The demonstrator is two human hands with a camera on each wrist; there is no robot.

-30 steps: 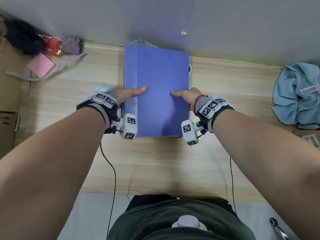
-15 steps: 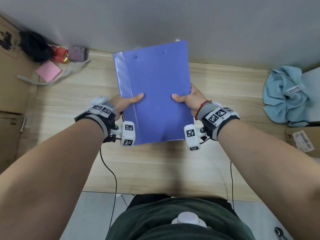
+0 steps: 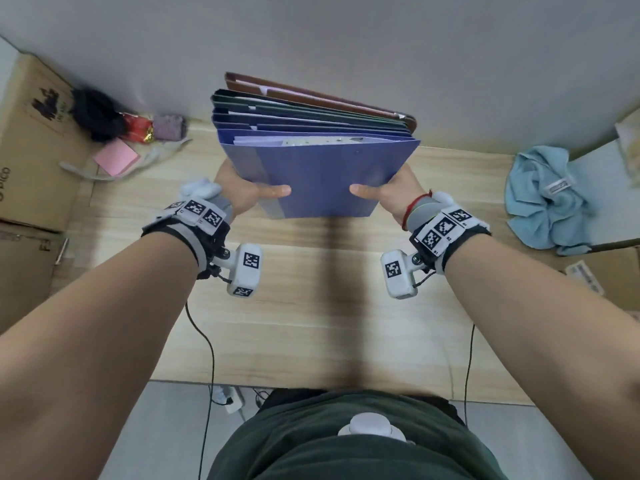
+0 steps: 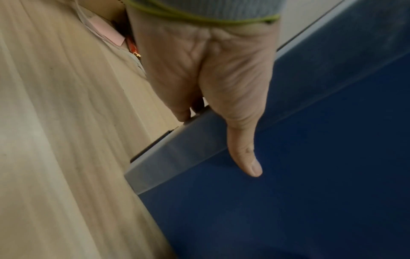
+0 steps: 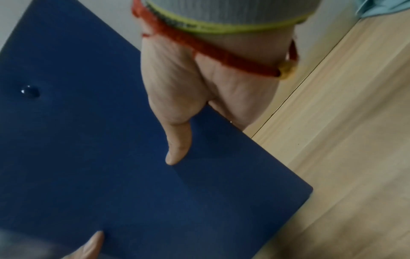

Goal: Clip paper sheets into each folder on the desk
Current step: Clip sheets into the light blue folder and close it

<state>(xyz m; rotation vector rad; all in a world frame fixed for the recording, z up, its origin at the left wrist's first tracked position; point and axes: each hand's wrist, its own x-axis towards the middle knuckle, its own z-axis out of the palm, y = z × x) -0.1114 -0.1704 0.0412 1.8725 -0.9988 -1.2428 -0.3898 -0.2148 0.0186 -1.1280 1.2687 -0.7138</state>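
Note:
A stack of several folders (image 3: 318,174) is held in the air above the wooden desk (image 3: 311,323), tipped so its far edges fan out. The top one is blue; beneath it are more blue ones, green ones and a brown one (image 3: 346,98). White paper sheets (image 3: 311,140) show inside the edges. My left hand (image 3: 249,194) grips the stack's left side, thumb flat on the blue cover (image 4: 310,175). On the opposite side my right hand (image 3: 384,195) grips likewise, thumb on the cover (image 5: 88,157). The fingers of both hands are hidden under the stack.
A light blue cloth (image 3: 543,199) lies at the desk's right end. At the back left are a pink notepad (image 3: 116,155), a red packet (image 3: 138,129) and a black bundle (image 3: 93,112). Cardboard boxes (image 3: 31,140) stand to the left. A wall runs behind the desk.
The stack lay flat on the desk one second ago. Both hands have raised it and tipped its far end up, so the lower folders' edges now show.

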